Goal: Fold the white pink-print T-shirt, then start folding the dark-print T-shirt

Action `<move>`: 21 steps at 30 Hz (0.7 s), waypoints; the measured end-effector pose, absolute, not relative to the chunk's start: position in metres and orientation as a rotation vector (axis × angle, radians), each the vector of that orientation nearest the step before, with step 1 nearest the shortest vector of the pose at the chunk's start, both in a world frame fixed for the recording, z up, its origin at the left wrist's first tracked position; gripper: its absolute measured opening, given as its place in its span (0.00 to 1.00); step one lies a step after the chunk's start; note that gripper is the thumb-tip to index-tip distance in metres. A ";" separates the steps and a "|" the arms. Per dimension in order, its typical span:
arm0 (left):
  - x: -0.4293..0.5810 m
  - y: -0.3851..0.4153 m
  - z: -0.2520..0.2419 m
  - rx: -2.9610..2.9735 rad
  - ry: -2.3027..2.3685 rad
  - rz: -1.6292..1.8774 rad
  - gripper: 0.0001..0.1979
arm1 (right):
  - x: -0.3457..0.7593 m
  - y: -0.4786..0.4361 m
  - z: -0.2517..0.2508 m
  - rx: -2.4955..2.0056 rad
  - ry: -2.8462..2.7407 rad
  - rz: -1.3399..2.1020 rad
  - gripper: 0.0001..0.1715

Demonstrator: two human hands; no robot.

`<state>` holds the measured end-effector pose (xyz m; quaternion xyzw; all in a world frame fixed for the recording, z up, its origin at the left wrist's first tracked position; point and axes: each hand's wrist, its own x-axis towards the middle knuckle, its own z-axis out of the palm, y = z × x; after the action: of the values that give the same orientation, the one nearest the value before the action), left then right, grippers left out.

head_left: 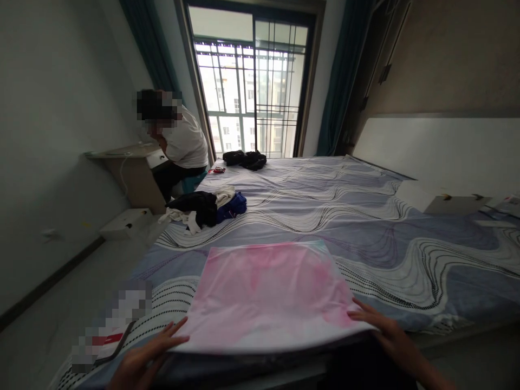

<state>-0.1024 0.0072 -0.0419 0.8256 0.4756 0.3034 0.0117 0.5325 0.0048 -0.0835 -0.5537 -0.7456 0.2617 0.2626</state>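
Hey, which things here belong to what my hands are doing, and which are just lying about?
In use:
pink-and-white cloth, left hand and right hand at its near corners
bed under the cloth

Lying about:
pile of clothes
black bundle beyond it
small red item

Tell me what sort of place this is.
Most likely a bedroom: a broad bed takes up the middle of the view, a heap of clothes lies on it, and long curtains hang beyond it.
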 end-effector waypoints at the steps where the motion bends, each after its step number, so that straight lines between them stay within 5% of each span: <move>1: -0.101 0.020 -0.033 2.441 1.533 0.949 0.15 | 0.529 0.017 -0.074 -1.540 -1.887 0.733 0.26; 6: -0.077 0.119 -0.004 1.806 1.790 0.991 0.23 | 0.510 0.107 -0.040 -1.593 -1.546 0.686 0.31; 10: -0.062 0.190 -0.031 1.592 1.709 1.046 0.26 | 0.500 0.177 -0.056 -1.557 -1.474 0.810 0.32; 21: -0.068 0.250 -0.072 1.324 1.746 1.196 0.27 | 0.508 0.247 -0.098 -1.585 -1.277 0.914 0.32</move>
<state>-0.0677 0.2500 -0.0724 0.5031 0.6633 0.4543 0.3170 0.5079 0.2465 -0.0981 -0.6380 -0.5141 0.3679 0.4396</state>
